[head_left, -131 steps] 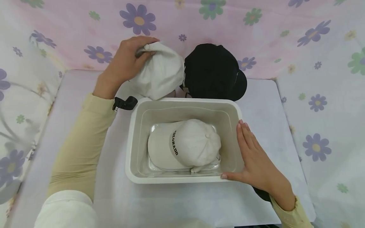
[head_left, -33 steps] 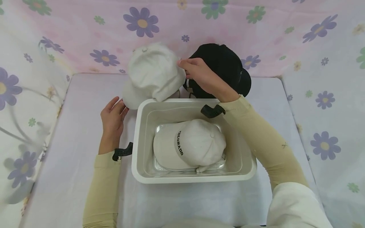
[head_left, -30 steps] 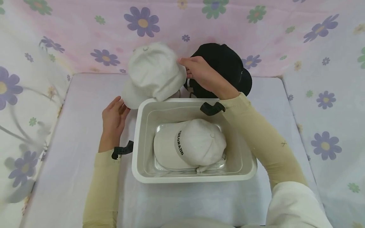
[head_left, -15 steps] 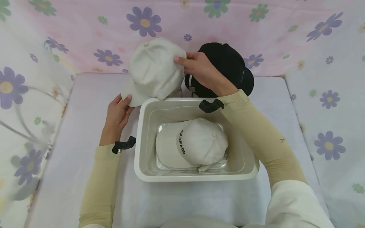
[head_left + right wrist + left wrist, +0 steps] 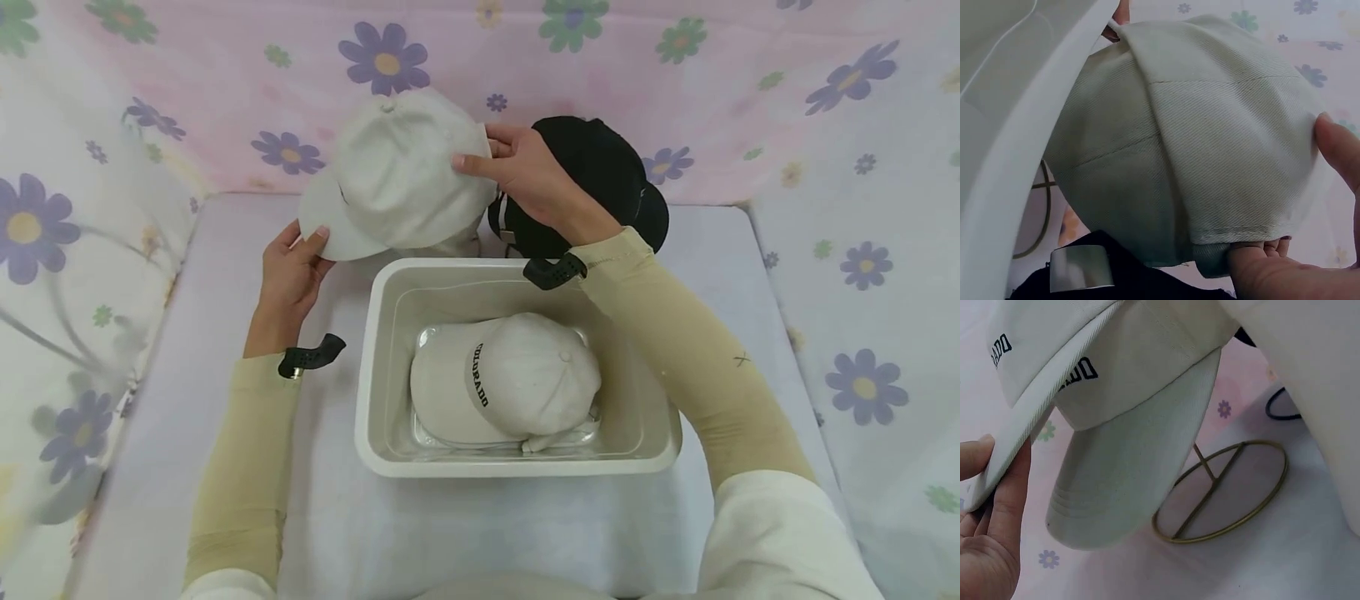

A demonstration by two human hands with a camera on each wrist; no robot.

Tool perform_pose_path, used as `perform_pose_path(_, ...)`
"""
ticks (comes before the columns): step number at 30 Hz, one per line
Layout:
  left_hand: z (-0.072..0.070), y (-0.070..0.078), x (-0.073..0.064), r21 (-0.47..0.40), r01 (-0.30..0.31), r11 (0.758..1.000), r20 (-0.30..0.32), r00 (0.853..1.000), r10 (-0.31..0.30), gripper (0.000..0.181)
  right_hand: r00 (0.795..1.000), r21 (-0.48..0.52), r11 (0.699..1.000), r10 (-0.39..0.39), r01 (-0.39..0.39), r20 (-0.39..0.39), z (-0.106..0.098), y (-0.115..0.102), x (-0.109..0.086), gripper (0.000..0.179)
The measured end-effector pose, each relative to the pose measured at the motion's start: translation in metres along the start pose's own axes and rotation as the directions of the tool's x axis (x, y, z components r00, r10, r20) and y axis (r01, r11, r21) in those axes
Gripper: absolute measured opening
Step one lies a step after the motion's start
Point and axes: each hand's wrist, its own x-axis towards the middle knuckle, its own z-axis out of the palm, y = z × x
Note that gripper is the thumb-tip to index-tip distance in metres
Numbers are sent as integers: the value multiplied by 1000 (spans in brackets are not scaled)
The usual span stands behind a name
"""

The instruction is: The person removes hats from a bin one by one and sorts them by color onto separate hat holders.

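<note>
Far left, left hand (image 5: 288,271): thumb above, fingers below, pinching the brim of an off-white cloth baseball cap (image 5: 420,167). This cap hangs tilted between both hands; its dark lettering is cut off at the frame edge in the left wrist view, only the end legible. Just right of the left hand and below the held brim, a second off-white cloth cap (image 5: 1110,475), mostly hidden from above; brims apart, cannot tell whether the crowns touch. Under it, a brass-coloured wire stand (image 5: 1214,481) with oval base, upper part out of sight.

Nearer the person than both hands, between the forearms: cream plastic rectangular tub (image 5: 517,469). Inside, a cream cap lettered COLORADO (image 5: 536,375), crown up, brim toward the left-hand side; its underside hidden.

Right hand (image 5: 534,175): thumb on the held cap's crown, fingers tucked under its back edge, gripping. Just right of and behind that hand, a black cloth cap (image 5: 600,183), left portion partly covered by the hand.
</note>
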Motion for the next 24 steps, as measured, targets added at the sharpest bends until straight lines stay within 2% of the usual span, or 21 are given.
perform_pose_path(5,-3,-8,7,94,11,996,-6,1000,-11,62,997,-99,993,72,-70,21,0,5,3,58)
perform_pose_path(10,-9,-19,7,186,40,982,-15,999,-38,63,989,-225,967,139,-123,58,1,10,2,64)
perform_pose_path(13,-11,-27,5,165,51,985,-11,999,-50,63,988,-288,950,146,-124,58,2,11,1,67)
perform_pose_path(17,-11,-36,3,133,37,990,-12,999,-36,63,988,-376,918,152,-126,40,2,11,0,69)
perform_pose_path(21,-11,-41,1,111,21,994,-21,1000,-19,64,989,-457,881,147,-119,25,3,11,-1,74)
perform_pose_path(24,-11,-41,0,121,17,993,-30,999,-14,64,990,-478,872,137,-110,22,4,10,-2,80)
